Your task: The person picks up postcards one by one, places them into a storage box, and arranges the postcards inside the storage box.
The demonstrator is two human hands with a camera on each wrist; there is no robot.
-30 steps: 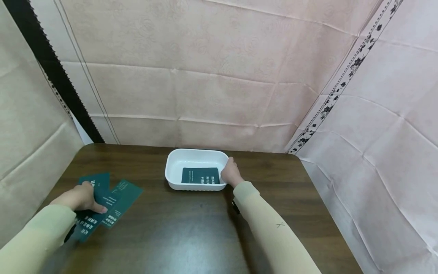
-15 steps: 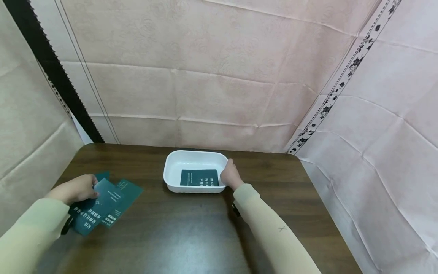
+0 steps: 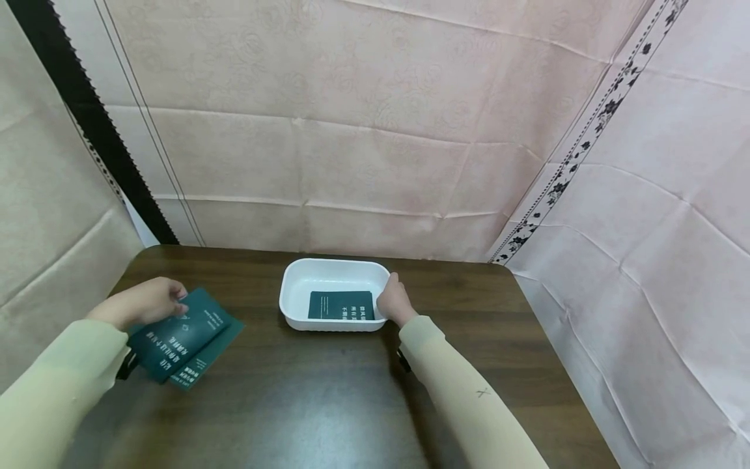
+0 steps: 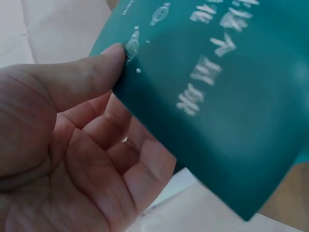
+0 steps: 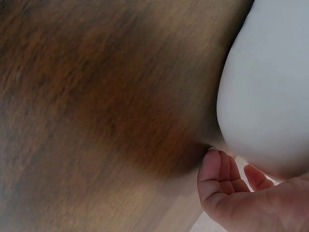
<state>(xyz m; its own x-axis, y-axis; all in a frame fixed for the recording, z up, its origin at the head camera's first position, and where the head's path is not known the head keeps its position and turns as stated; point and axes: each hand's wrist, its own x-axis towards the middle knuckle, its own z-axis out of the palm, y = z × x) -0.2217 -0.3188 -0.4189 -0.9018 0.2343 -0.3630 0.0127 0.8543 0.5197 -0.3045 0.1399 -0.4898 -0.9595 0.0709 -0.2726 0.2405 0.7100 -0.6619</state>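
Between thumb and fingers, my left hand (image 3: pixel 143 305) pinches the edge of a dark green card (image 3: pixel 190 332) with white printing. It is tilted over a second green card (image 3: pixel 213 355), mostly covered in the head view. In the left wrist view the thumb (image 4: pixel 104 72) lies on the printed face of the card (image 4: pixel 231 130), which bends slightly. My right hand (image 3: pixel 395 301) grips the right end of a white plastic tray (image 3: pixel 340 263), its curled fingers (image 5: pixel 212 169) against the outer wall. Inside the tray lies another green card (image 3: pixel 331 305), print up.
The brown wooden table (image 3: pixel 305 404) has rounded far corners. Pale cloth (image 3: pixel 363 163) hangs behind it and along both sides, with a black strip at the left and a floral border at the right. The tray stands near the table's far edge.
My left hand has lifted a card from the spread cards and moved it slightly away from me and to the right. The tray shifted slightly towards me, with my right hand staying on it.
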